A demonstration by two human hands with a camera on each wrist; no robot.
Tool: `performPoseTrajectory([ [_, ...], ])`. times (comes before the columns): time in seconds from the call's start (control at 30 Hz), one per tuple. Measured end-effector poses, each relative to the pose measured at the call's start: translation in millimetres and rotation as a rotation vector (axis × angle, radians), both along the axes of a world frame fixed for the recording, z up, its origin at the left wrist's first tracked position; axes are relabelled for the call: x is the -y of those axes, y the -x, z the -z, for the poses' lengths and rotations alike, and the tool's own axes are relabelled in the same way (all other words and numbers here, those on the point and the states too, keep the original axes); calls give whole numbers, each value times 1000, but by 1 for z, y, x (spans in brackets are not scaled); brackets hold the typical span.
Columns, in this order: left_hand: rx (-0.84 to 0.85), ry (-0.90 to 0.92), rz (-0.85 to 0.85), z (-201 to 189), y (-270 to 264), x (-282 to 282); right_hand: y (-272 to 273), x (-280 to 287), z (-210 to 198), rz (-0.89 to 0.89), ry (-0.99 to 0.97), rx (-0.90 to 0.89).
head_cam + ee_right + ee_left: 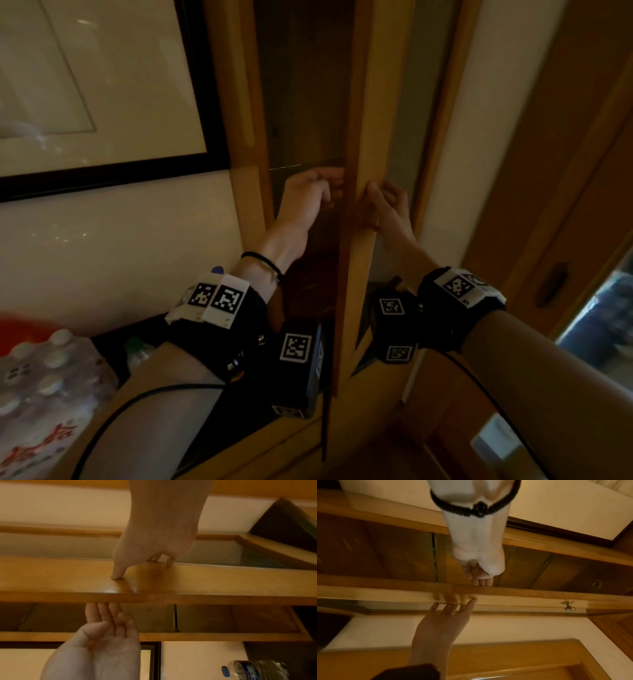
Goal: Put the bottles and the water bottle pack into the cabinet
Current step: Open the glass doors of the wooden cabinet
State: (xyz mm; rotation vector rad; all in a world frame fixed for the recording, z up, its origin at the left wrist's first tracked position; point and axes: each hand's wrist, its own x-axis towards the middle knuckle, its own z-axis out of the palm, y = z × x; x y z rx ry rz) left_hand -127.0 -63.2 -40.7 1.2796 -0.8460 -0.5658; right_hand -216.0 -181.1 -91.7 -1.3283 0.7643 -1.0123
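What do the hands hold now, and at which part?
Only the door, at its free-edge frame. The right hand presses thumb and fingers on its face. The left hand reaches behind the edge, fingertips hidden, grip unclear.

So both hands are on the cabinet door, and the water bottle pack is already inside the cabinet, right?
No. The left hand and right hand are on the cabinet door, but the water bottle pack sits outside the cabinet, lower left in the head view.
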Motion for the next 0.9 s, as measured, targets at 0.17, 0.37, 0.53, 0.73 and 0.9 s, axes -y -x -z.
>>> performPoseTrajectory([
  [0.17,-18,19,4,0,25,2,24,3,4,-36,-15,55],
  [0.37,20,6,9,-1,62,4,53,10,8,-56,-43,122],
  [0.53,-18,36,-26,0,103,9,84,16,11,-110,-24,156],
  [0.73,-19,70,-69,1,156,15,124,19,12,-135,57,60],
  [0.9,34,47,-64,0,198,27,168,26,10,-152,107,67],
])
